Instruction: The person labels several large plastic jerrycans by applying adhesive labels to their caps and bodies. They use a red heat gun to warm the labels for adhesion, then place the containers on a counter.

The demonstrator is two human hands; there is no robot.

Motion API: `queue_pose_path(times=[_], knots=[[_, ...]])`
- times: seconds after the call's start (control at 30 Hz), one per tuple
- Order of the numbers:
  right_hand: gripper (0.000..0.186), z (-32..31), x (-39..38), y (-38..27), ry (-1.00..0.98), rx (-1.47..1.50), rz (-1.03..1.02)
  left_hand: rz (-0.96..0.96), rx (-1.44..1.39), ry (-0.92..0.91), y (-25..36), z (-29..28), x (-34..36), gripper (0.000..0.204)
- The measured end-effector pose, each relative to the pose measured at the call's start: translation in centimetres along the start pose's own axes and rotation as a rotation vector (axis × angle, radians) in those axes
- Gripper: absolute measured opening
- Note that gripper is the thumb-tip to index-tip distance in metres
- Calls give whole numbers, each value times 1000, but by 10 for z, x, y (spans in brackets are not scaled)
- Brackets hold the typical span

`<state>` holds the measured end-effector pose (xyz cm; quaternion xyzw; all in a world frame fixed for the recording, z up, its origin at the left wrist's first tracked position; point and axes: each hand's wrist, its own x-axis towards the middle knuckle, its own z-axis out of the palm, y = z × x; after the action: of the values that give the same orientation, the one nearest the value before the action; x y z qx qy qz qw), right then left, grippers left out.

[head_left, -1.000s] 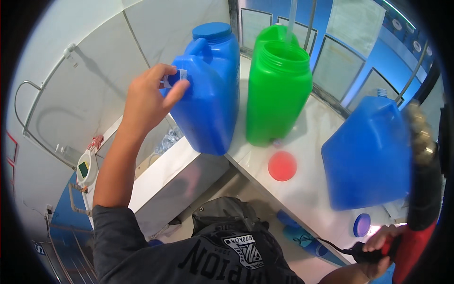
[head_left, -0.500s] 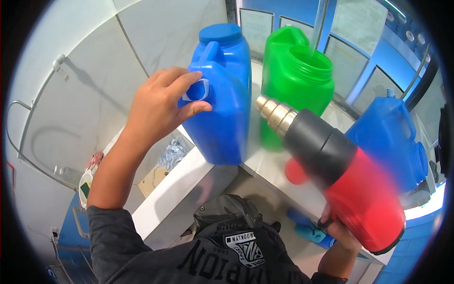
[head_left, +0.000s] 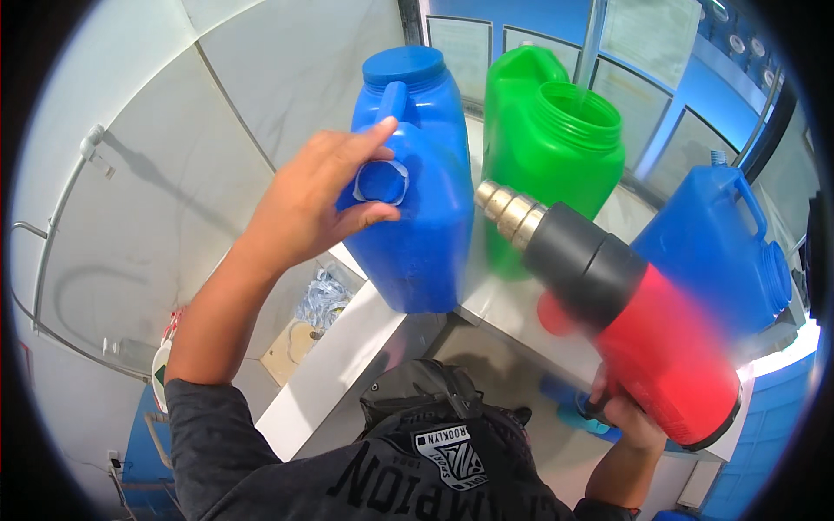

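A tall blue jerrycan (head_left: 404,252) with a wide blue lid (head_left: 403,66) stands at the center. On its near shoulder is a small blue cap (head_left: 382,183), ringed by a clear, whitish plastic band (head_left: 401,165). My left hand (head_left: 317,187) reaches in from the left, thumb below and fingers above, pinching the band around that cap. My right hand (head_left: 627,412) is wrapped around the handle of a red and black heat gun (head_left: 599,269). Its stepped metal nozzle points up and left toward the blue jerrycan, apart from it.
A lidless green jerrycan (head_left: 556,148) stands behind the nozzle. Another blue jerrycan (head_left: 708,247) is at the right. Clear plastic pieces (head_left: 326,295) lie behind the white ledge (head_left: 334,373) at the left. A hose or pipe (head_left: 61,204) runs along the left wall.
The small cap, its band and my left hand appear slightly lower and further right. The left index finger has lifted away from the band. The heat gun stays nearly where it was.
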<state>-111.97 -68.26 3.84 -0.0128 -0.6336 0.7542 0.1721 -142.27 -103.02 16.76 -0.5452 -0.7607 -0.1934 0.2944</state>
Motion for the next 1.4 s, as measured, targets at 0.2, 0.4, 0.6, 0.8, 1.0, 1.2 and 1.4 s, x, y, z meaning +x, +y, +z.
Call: queue_pose_path(times=[0.2,0.4,0.6,0.8,1.0,1.2,1.4], knots=[[58,56,12,-26,-135,-737,-190,59,-34,26,-7,-3,3,90],[61,75,29,-26,-30,-193,-118,111,52,21,-7,-5,3,96],[36,62,32,-29,-175,-346,98,111,114,10,-2,-12,0,103],[34,61,29,-27,-146,-63,146,-69,182,27,6,-29,-18,88],[44,71,38,-8,-143,-58,133,-426,386,223,26,-49,-14,15],[33,34,12,-24,-22,105,-1,-464,461,-121,55,-49,16,45],[41,-100,-67,-89,-122,144,-562,-411,588,-317,75,-10,42,46]])
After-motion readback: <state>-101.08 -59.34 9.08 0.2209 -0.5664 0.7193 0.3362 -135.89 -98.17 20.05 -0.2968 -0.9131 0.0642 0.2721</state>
